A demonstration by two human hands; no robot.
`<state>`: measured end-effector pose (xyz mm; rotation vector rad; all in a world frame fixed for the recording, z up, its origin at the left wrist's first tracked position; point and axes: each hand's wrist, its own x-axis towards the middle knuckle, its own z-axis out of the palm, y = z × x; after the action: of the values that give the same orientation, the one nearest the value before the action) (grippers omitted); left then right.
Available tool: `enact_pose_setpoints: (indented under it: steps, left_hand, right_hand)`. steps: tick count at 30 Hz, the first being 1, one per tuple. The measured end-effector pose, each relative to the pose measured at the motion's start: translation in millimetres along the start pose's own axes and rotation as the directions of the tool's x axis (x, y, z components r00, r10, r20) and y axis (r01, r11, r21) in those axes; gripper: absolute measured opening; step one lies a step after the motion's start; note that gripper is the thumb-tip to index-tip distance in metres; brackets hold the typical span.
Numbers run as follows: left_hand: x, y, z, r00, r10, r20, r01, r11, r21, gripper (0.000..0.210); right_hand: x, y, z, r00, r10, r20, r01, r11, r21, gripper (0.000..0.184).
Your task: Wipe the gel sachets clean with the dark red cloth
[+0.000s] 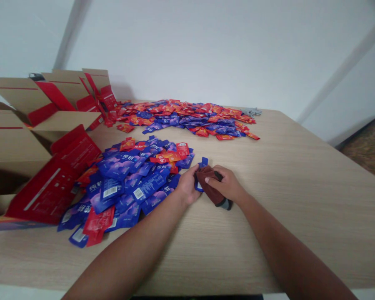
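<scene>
My left hand (187, 186) is closed on the edge of a small blue packet (204, 161), whose tab sticks up past my fingers. Over most of that packet lies a brown cloth (213, 191) with a black and grey end. My right hand (228, 183) pinches this cloth, thumb on top, and presses it against the packet's face. Both hands are just above the wooden table. Left of them spreads a pile of blue packets (126, 163) mixed with some red and orange ones. Most of the held packet is hidden by the cloth and my fingers.
Several open cardboard boxes (58, 185) with red printed flaps stand on the left. A long heap of red, orange and blue packets (187, 114) runs along the back of the table (303, 200). A grey crumpled cloth (252, 111) lies at its right end, near the white wall.
</scene>
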<state>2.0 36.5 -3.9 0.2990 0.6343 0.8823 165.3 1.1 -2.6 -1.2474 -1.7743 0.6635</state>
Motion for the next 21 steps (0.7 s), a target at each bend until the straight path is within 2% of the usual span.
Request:
enact_pose_setpoints:
  steps: [3,6,11,16,21]
  left_hand:
    - [-3.2,1.6,1.0,0.999,-0.018,-0.041,0.017,1.000,-0.020,0.027]
    - [-6.1,3.3,1.5,0.998,-0.050,-0.029,0.049,0.998,-0.035,0.026]
    - [-8.4,5.1,1.3,0.997,-0.069,-0.022,0.069,0.997,-0.022,0.026]
    - [-5.3,4.1,0.3,0.999,-0.046,0.002,0.046,0.998,-0.038,0.025]
    - [1.4,-0.8,-2.0,1.000,0.003,0.000,-0.003,1.000,-0.012,0.025]
  right_hand:
    - [-1.4,-8.0,-1.0,0.993,-0.069,0.099,0.064,0.996,0.054,0.013]
    - [-2.3,-12.1,-1.8,0.976,-0.122,0.181,0.103,0.989,0.110,0.019]
    - [-3.3,-11.8,-2.1,0.962,-0.141,0.232,0.112,0.985,0.135,0.017]
    - [-3.5,-11.8,1.0,0.977,-0.105,0.186,0.087,0.991,0.099,0.014]
    - [-1.5,-6.8,4.4,0.999,0.043,0.004,-0.043,0.999,-0.029,0.015]
